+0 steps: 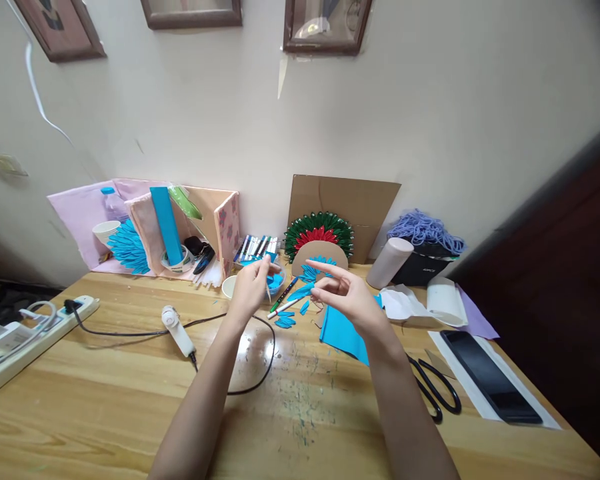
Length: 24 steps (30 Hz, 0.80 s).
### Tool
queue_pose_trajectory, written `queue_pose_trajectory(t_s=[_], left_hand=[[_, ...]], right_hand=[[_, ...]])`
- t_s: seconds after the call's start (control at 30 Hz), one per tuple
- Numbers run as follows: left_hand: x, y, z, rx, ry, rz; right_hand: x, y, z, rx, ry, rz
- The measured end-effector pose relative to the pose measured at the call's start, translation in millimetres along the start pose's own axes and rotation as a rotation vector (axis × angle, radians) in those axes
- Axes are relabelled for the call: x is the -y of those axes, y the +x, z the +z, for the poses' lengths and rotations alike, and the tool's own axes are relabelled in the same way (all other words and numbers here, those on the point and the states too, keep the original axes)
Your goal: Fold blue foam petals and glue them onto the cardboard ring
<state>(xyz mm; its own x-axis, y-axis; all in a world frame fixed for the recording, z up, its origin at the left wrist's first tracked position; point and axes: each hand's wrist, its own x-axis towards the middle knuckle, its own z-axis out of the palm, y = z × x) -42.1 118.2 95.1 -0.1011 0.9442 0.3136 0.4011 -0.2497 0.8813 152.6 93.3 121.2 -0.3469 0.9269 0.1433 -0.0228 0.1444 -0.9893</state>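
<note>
My left hand (251, 288) is above the table's far middle, thumb and fingers pinched together. Whatever is between its fingertips is too small to make out. My right hand (347, 297) is opposite, its index finger stretched out and the other fingers curled toward the thumb. A blue leaf-shaped ribbon petal (300, 292) sticks out at the thumb tip and seems pinched there. More blue petals (285, 321) lie on the wood below. Behind the hands, a round cardboard piece (307, 250) carries blue petals, with red and green petals fanned around it. Blue fabric (345, 333) lies under my right wrist.
A glue gun (179, 331) with a black cord lies on the left, near a power strip (45, 340). Black-handled scissors (437, 390) and a phone (490, 377) lie on the right. Markers (255, 247), a pink box (229, 227) and a cardboard sheet (370, 213) stand behind.
</note>
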Motion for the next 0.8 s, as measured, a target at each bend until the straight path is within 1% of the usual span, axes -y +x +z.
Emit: queue_pose_trajectory(t_s=[0.1, 0.2, 0.4, 0.47, 0.6, 0.8], left_hand=[[-13, -8, 4.8, 0.140, -0.146, -0.013], [-21, -13, 8.2, 0.181, -0.228, -0.028], [-34, -24, 5.2, 0.255, -0.165, 0.038], [-38, -28, 4.8, 0.257, -0.136, 0.070], [-44, -34, 7.2, 0.197, -0.058, 0.144], [-49, -35, 9.7, 0.167, -0.076, 0.214]], right_hand=[[-1, 2, 0, -0.023, -0.013, 0.000], [-3, 5, -1, -0.025, -0.022, 0.005], [-7, 10, -4, -0.076, -0.034, -0.007], [-7, 9, -5, -0.085, -0.041, -0.002], [-6, 7, -5, -0.091, -0.043, -0.007], [-6, 5, -4, -0.085, -0.046, -0.029]])
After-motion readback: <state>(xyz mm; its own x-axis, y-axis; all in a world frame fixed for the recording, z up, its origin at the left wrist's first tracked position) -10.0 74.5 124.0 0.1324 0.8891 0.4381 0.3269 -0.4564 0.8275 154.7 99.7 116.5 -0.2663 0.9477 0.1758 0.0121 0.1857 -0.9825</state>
